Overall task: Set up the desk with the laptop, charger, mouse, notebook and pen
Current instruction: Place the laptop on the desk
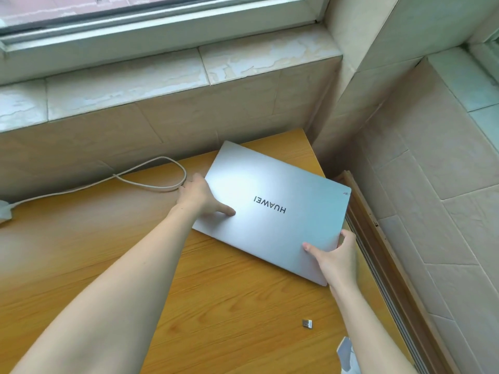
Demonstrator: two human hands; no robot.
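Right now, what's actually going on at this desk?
A person is handling a closed silver laptop lying at an angle on the wooden desk, near its far right corner. The left hand grips the laptop's left edge with the thumb on the lid; the right hand holds its near right corner. A white charger cable loops across the desk to the left, not visibly plugged into the laptop. A small USB dongle lies near the front. No mouse, notebook or pen shows.

"HUAWEI" on laptop lid point(270, 206)
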